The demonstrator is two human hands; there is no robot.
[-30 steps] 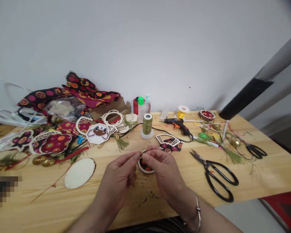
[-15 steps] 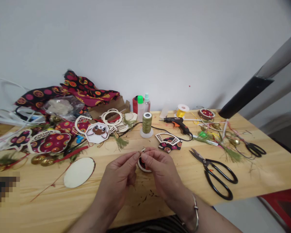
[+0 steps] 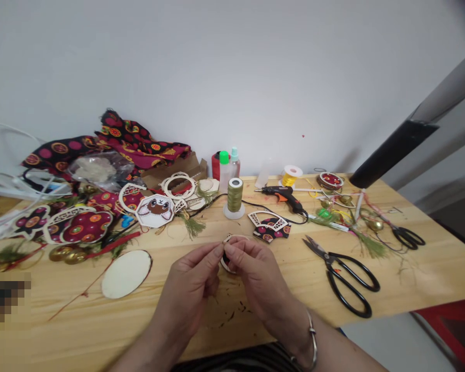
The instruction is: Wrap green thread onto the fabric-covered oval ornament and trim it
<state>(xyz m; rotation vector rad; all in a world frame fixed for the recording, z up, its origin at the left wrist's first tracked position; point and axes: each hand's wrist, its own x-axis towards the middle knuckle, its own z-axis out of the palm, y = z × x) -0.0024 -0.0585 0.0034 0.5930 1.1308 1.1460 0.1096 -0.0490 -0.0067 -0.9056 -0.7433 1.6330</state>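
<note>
Both hands pinch together on a small round wooden ornament; left hand, right hand; smooth black scissors lie right of it.

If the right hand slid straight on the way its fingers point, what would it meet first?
The right hand points up-left over the small round ornament it pinches; beyond that, probably the green tassel, though depth is unclear.

"What stays unseen?" "The right hand and left hand cover most of the small round ornament; whatever the fingertips pinch is too small to tell."
</note>
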